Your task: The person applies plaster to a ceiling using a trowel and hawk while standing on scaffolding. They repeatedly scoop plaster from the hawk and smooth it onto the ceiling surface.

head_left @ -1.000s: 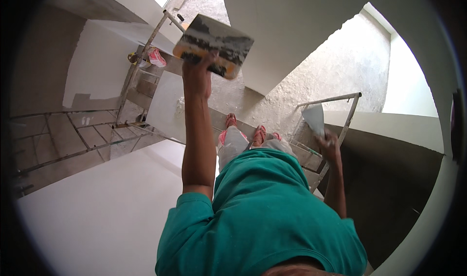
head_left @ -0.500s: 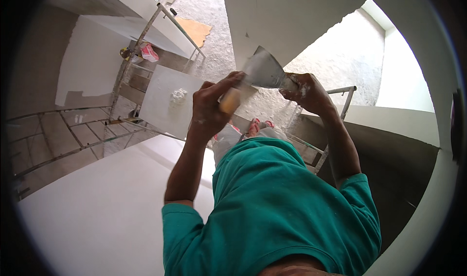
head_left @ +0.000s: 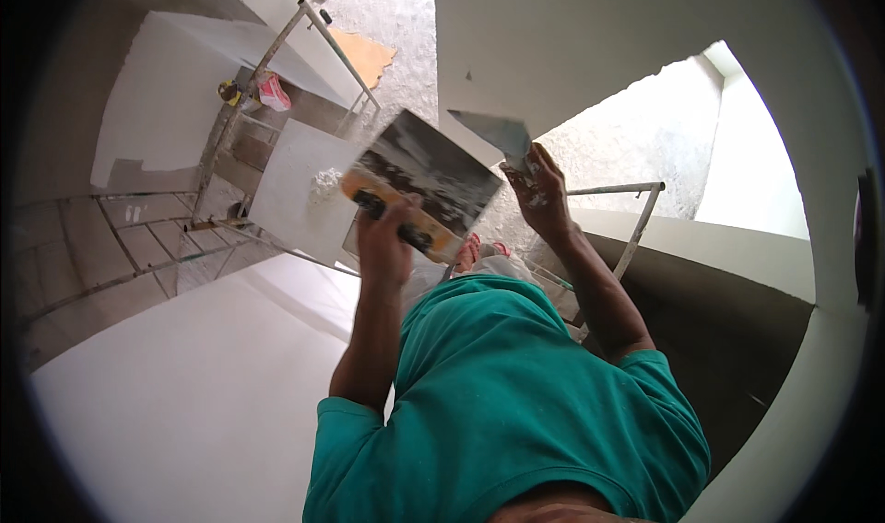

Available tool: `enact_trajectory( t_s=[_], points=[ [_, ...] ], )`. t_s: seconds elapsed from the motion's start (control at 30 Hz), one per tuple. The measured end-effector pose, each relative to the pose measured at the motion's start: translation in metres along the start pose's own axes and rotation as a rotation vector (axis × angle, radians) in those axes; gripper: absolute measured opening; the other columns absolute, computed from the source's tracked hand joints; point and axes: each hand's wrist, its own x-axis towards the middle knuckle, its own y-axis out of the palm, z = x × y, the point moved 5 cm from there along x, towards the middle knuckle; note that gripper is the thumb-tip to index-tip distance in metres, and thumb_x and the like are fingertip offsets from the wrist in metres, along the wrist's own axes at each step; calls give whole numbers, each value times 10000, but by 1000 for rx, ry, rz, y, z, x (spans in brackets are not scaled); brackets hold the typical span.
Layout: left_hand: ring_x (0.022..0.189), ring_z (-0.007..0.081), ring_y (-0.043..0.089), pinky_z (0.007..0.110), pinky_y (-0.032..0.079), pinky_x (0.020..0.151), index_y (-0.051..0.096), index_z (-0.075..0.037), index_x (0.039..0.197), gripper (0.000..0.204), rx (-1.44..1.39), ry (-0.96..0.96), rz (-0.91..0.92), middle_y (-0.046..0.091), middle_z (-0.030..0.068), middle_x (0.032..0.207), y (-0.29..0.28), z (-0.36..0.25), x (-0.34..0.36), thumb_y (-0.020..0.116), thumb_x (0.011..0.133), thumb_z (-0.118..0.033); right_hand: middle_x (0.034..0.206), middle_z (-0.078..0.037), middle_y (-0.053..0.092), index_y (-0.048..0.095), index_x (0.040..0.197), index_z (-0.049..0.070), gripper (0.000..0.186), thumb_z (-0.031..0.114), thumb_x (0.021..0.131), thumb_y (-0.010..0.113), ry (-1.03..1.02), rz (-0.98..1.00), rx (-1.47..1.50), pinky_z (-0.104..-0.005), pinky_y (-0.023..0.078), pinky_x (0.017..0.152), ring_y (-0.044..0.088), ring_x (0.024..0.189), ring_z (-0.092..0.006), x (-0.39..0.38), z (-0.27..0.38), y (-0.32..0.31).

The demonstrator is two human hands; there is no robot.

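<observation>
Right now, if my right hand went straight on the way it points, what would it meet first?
Beyond the putty knife it holds, your right hand would probably meet the grey wall surface ahead first, though the fisheye view leaves depth unclear.

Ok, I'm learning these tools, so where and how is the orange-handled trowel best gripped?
The trowel is probably best taken by its orange handle, from the side nearest the body, as the left hand does. The handle lies along that side, while the broad, flat blade spreads away beyond it, smeared with pale material.
</observation>
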Motion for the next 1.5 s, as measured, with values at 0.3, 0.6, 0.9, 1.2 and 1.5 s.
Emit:
enact_trajectory(
  t_s=[0.3, 0.6, 0.9, 1.2, 1.5],
  points=[
    [960, 172, 552, 328, 460, 854, 462, 4, 1163, 430, 3, -155, 24, 544, 73, 1018, -59, 89, 96, 604, 758, 23, 1007, -147, 558, 460, 1295, 66, 619, -79, 701, 554, 181, 297, -519, -392, 435, 825, 524, 932, -324, -64, -143, 15],
    [800, 165, 606, 293, 497, 723, 580, 37, 963, 235, 4, -148, -60, 611, 89, 902, -127, 288, 400, 612, 760, -79, 848, -220, 582, 502, 1238, 48, 545, 73, 699, 576, 1093, 323, -727, -436, 462, 695, 589, 795, -389, -404, -218, -68],
    [676, 137, 590, 252, 464, 572, 585, -18, 899, 175, 19, -191, -133, 598, 43, 826, -113, 339, 483, 610, 741, -91, 900, -210, 653, 579, 1096, -54, 468, 75, 665, 709, 1596, 366, -642, -352, 494, 717, 653, 827, -294, -536, -166, -30],
    [692, 152, 599, 277, 473, 591, 568, 10, 977, 255, 64, -172, -87, 610, 57, 851, -99, 344, 496, 605, 759, -117, 856, -132, 663, 610, 970, -56, 279, 0, 700, 649, 1611, 82, -481, -297, 486, 685, 632, 770, -187, -536, -185, -26],
    [530, 147, 536, 267, 419, 467, 560, 24, 903, 245, 294, -184, -108, 597, 76, 749, -70, 323, 507, 649, 728, -122, 883, -134, 656, 600, 989, -73, 316, 6, 693, 675, 1702, 16, -367, -290, 481, 691, 614, 799, -169, -527, -177, -28]
  ],
)
